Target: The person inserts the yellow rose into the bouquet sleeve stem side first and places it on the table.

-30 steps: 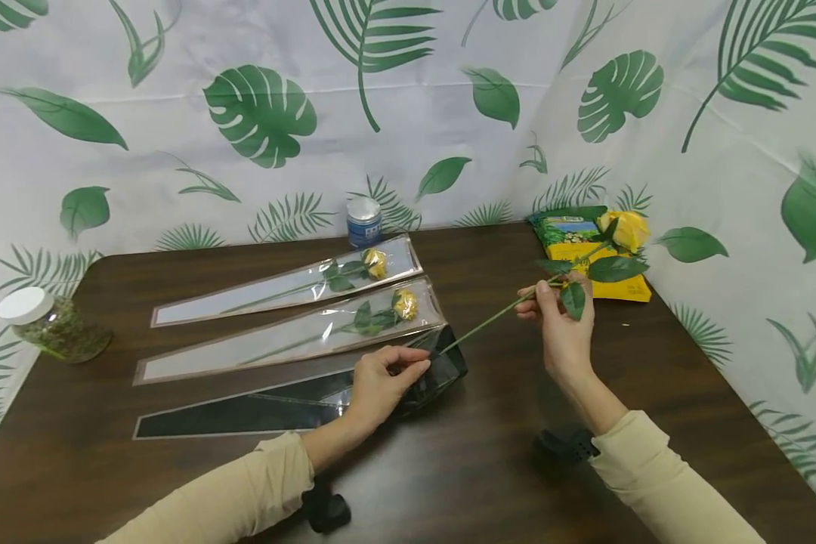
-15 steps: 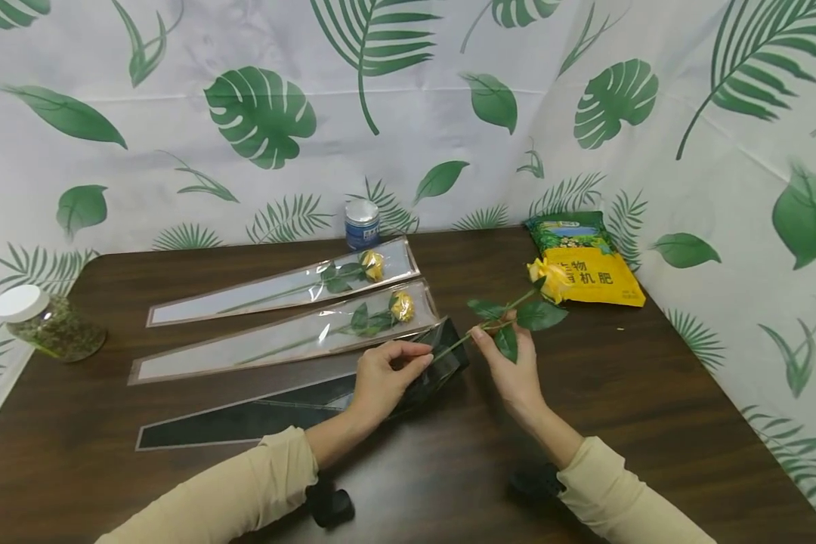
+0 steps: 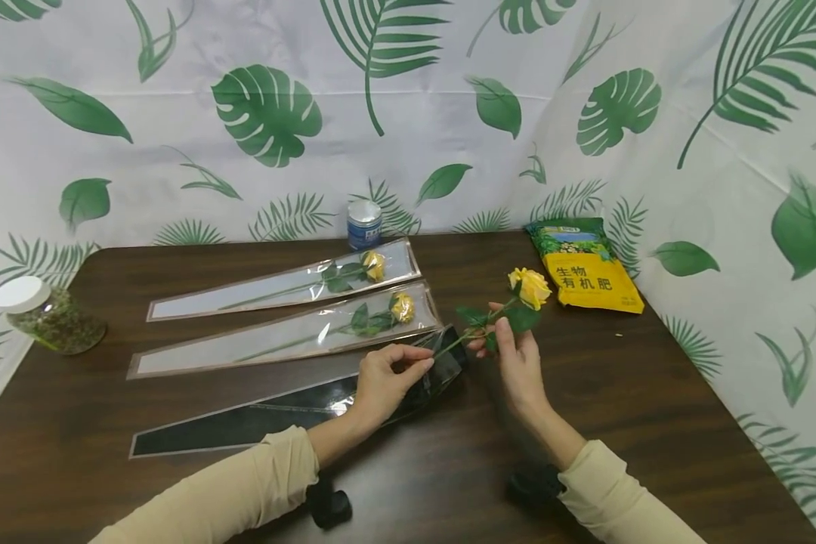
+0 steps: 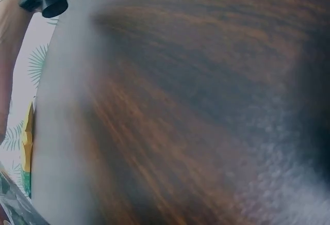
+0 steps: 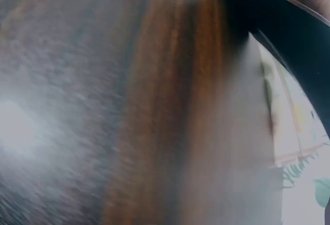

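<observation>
In the head view, my left hand (image 3: 384, 385) pinches the open wide end of a black-backed clear flower sleeve (image 3: 258, 419) lying on the table. My right hand (image 3: 520, 370) holds a yellow rose (image 3: 532, 289) by its stem, near the leaves. The lower stem runs into the mouth of the sleeve, and its tip is hard to make out. Beyond lie two pale sleeves, the nearer sleeve (image 3: 204, 357) and the farther sleeve (image 3: 197, 304), each with a yellow rose inside. In the right wrist view, the black sleeve (image 5: 289, 34) crosses the upper right corner.
A blue jar (image 3: 364, 225) stands at the table's back edge. To the back right lies a yellow and green fertilizer bag (image 3: 588, 268). A white-lidded jar (image 3: 57, 321) of dried green matter lies tilted at the left. Leaf-print cloth (image 3: 394, 113) hangs behind the brown table (image 3: 619, 415).
My right hand has moved left and down with the rose, away from the fertilizer bag, and the stem has gone deeper into the black sleeve. My left hand stays at the sleeve's mouth.
</observation>
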Available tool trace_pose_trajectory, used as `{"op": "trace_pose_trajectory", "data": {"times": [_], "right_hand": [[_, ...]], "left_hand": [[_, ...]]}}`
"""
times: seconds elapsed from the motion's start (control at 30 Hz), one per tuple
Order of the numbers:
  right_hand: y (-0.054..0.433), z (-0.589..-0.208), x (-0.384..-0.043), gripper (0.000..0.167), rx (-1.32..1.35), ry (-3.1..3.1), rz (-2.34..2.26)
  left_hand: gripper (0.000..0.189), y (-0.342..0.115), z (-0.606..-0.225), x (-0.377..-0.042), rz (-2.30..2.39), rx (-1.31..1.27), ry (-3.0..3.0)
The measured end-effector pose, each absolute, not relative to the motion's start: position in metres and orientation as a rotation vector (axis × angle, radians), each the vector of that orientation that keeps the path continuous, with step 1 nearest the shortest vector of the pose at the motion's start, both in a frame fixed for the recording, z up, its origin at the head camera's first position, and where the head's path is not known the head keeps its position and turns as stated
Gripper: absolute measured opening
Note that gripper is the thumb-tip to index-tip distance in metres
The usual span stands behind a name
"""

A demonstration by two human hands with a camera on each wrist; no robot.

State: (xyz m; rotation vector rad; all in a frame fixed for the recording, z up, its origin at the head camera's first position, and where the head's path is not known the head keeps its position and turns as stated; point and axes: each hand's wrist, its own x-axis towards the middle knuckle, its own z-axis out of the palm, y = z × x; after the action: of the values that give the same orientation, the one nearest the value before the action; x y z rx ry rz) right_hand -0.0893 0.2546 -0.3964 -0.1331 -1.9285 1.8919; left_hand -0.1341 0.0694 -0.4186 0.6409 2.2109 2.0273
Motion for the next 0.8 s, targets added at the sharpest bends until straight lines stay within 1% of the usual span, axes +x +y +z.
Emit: {"op": "trace_pose_trajectory", "data": {"times": [0.07,0.17,0.37,0.47,0.6,0.73,0.8], "right_hand": [[0.257,-0.394,-0.09,0.041,-0.186,-1.879,1.903],[0.259,-0.392,-0.091,0.038,-0.278,-1.839,1.872],[0.252,-0.39,-0.089,0.012,-0.466,-1.856,1.859],[0.248,-0.392,-0.087,0.006,-0.57,-1.87,1.922],[0.243,-0.394,-0.085,0.005,-0.636,-1.915,1.995],[0.238,-0.398,-0.086,0.004,-0.639,-1.971,2.03],[0.237,-0.4,-0.087,0.01,-0.628,-1.972,2.055]], "left_hand": [[0.011,0.07,-0.42,-0.134,2.021,0.657,2.216],[0.011,0.069,-0.42,-0.134,2.007,0.672,2.226],[0.011,0.069,-0.418,-0.134,2.015,0.659,2.236],[0.012,0.07,-0.417,-0.135,2.047,0.667,2.212],[0.011,0.072,-0.415,-0.136,2.09,0.692,2.193],[0.01,0.073,-0.414,-0.136,2.116,0.737,2.21],[0.01,0.074,-0.414,-0.136,2.123,0.759,2.221]]}}
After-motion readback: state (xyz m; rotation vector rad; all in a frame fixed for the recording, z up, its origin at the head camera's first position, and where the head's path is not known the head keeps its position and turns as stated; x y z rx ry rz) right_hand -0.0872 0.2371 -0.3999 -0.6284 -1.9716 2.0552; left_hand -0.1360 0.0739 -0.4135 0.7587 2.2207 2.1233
